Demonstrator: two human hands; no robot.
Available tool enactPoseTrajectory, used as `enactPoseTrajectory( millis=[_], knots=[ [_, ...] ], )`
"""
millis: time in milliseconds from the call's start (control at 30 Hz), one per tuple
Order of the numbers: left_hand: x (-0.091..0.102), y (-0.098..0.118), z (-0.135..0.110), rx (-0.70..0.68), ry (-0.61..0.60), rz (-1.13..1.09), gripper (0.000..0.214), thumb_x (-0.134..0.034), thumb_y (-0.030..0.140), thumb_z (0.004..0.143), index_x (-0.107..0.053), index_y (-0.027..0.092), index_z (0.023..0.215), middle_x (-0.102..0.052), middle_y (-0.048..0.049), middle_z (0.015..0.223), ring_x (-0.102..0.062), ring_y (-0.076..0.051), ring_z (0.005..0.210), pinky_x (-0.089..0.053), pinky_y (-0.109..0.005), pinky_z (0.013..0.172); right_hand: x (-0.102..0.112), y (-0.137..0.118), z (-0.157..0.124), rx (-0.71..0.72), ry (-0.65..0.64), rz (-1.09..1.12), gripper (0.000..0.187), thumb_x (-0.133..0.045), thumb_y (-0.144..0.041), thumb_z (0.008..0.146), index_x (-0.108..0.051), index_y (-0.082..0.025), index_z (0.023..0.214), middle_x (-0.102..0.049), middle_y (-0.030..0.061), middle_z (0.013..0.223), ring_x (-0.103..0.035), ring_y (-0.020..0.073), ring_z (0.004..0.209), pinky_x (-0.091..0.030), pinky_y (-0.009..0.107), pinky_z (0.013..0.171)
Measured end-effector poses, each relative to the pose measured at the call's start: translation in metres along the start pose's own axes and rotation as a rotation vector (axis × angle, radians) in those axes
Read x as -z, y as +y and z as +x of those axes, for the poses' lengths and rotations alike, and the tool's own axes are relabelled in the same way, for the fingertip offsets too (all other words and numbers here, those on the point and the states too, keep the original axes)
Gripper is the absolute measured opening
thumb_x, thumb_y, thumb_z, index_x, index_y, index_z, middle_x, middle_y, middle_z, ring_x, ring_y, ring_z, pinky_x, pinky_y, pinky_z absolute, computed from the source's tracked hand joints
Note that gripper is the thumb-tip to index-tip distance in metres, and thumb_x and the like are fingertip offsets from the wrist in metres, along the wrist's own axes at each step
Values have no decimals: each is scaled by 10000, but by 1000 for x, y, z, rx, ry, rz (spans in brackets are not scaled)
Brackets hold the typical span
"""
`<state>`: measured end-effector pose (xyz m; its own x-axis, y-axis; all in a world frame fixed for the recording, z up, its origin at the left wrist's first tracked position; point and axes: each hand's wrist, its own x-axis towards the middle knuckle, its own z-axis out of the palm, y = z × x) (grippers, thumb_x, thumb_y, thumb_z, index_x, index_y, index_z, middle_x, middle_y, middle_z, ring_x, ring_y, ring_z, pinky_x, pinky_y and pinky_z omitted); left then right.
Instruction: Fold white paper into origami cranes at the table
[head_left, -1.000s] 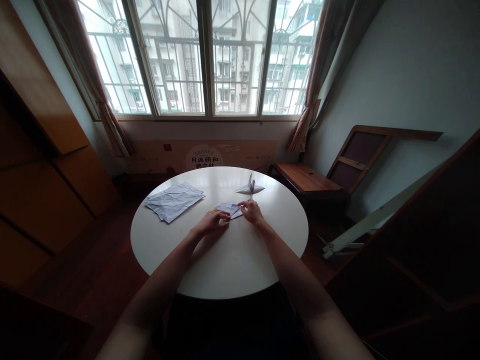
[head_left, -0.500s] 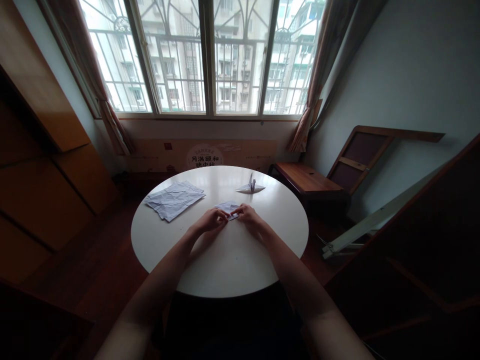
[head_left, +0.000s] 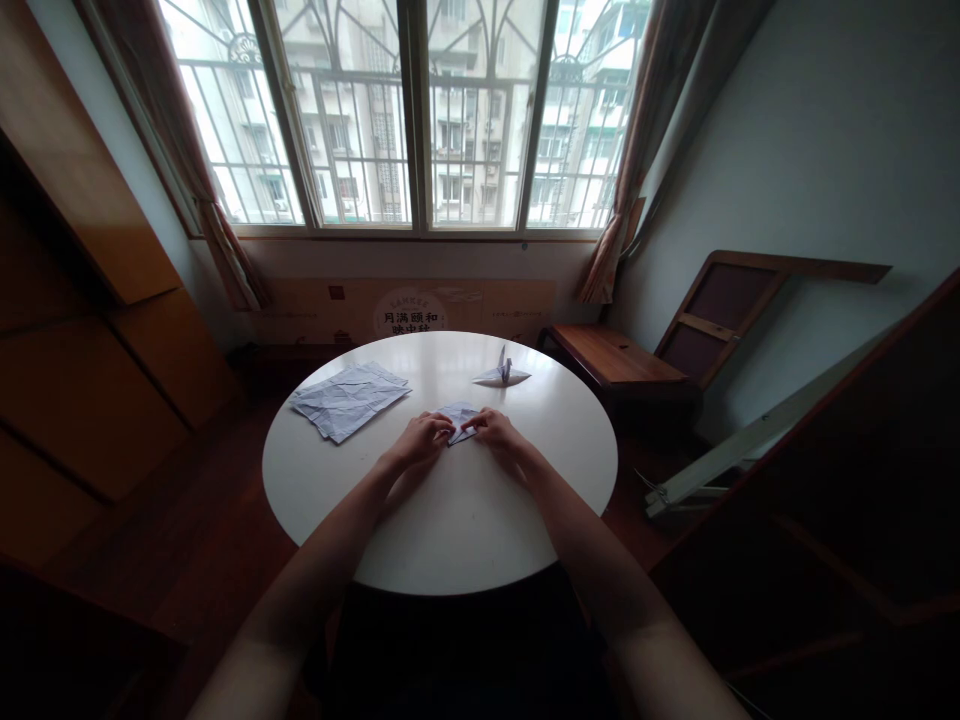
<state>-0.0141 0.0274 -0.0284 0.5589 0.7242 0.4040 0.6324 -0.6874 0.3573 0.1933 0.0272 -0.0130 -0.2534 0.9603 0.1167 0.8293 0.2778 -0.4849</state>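
Note:
A small folded sheet of paper (head_left: 459,413) lies on the white round table (head_left: 465,520), between my two hands. My left hand (head_left: 424,437) grips its left side, with curled fingers close to the near corner. On the opposite side my right hand (head_left: 492,427) has thumb and fingers bent onto the paper. Parts of the sheet are covered by the fingers. Beyond my right hand stands a folded paper crane (head_left: 504,370) with spread wings. Several creased sheets of paper (head_left: 351,400) lie in a loose stack to the left.
A barred window (head_left: 412,130) with curtains is ahead. Right of the table is a low wooden bench (head_left: 619,357), with a wooden panel (head_left: 720,310) leaning behind it. Tall wooden cabinets (head_left: 142,380) stand to the left.
My left hand has shifted slightly left and up, away from my right fingertips. More of the folded paper's near corner shows between the hands. The right hand has barely moved.

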Motion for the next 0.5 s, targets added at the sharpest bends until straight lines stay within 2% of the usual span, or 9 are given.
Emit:
enactPoseTrajectory(
  millis=[500],
  knots=[
    [7, 7, -2, 6, -43, -7, 210, -600, 281, 838, -740, 251, 992, -696, -52, 1080, -610, -236, 981, -452, -343, 905, -3, 5, 2, 41, 14, -2, 332, -518, -169, 811, -753, -300, 1004, -662, 16, 958, -591, 147, 829, -424, 227, 785]
  ],
)
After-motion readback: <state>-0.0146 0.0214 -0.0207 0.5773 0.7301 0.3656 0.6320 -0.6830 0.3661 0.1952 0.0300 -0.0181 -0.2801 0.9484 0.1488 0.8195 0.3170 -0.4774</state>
